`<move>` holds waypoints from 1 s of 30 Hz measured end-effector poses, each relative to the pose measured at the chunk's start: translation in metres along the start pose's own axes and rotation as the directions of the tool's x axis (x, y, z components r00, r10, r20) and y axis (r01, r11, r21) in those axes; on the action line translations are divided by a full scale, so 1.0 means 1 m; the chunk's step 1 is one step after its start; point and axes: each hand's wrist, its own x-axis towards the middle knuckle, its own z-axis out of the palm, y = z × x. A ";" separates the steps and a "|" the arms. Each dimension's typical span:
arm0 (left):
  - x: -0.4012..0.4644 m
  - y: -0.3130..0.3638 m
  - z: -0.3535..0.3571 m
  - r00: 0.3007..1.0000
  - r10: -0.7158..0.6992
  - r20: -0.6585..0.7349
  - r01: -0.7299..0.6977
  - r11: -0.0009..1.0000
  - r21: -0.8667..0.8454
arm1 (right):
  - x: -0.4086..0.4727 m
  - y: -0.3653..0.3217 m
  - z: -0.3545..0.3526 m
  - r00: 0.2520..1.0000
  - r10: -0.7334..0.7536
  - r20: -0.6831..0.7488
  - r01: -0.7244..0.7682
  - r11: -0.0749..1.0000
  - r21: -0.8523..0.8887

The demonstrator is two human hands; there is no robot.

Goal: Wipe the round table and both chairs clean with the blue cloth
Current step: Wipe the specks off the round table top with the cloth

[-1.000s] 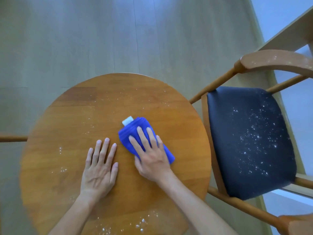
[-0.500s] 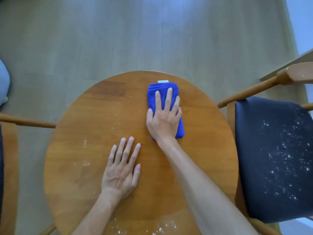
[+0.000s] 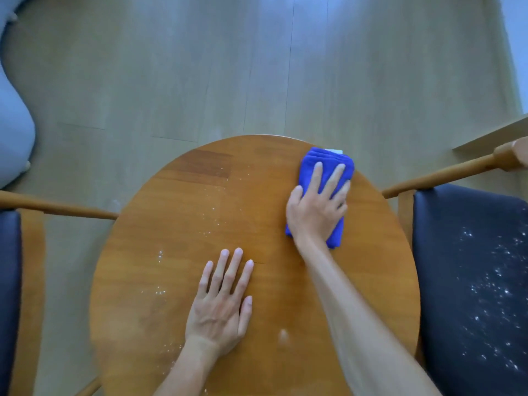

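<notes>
Since half a second ago, right hand (image 3: 317,208) and blue cloth (image 3: 324,192) have shifted rightward along the far edge of the round table (image 3: 177,252), toward its far-right rim. Fingers lie straight and spread, pressing flat on the folded cloth; nothing curled round it, so a flat-palm press, not a grasp. Right forearm runs diagonally from the near-right edge up to the cloth. Cloth sits at the far-right edge of the tabletop, a pale tag (image 3: 334,151) showing at its far end; no writing legible on it.

Left hand (image 3: 223,304) rests palm down near the table's middle, toward the near edge, fingers straight and slightly fanned, holding nothing; same spot as before.

White specks (image 3: 213,207) scattered over the left half of the tabletop and along the near edge. Right chair (image 3: 468,281), dark seat dotted with white specks, stands just beside the table's right edge. Left chair (image 3: 11,281) partly in view off the left edge. Pale wood floor (image 3: 200,67) beyond.
</notes>
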 end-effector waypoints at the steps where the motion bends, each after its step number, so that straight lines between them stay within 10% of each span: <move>1: 0.000 -0.001 0.000 1.000 0.003 0.002 -0.003 1.000 -0.006 | -0.009 -0.031 0.007 0.996 -0.081 0.038 0.080 0.997 0.022; 5: 0.002 -0.002 -0.005 1.000 0.002 0.013 -0.001 0.999 -0.035 | -0.065 -0.090 0.012 0.869 -0.465 0.171 0.456 0.885 0.090; 10: -0.004 -0.003 -0.021 0.995 -0.031 -0.096 0.002 0.957 -0.289 | -0.058 -0.033 -0.015 0.770 -0.593 0.235 0.486 0.784 0.387; 16: 0.062 0.003 -0.060 0.887 -0.312 -0.340 0.162 0.901 -0.403 | -0.037 0.079 -0.019 0.950 -0.275 0.148 0.266 0.961 0.077; 22: 0.159 -0.003 -0.051 0.878 -0.477 0.031 0.475 0.863 -0.170 | -0.043 0.100 0.011 0.939 -0.338 0.057 0.340 0.940 -0.038; 30: 0.173 0.076 -0.026 0.992 -0.122 -0.018 0.120 0.988 -0.094 | -0.043 0.106 0.018 0.937 -0.334 -0.107 0.342 0.937 0.072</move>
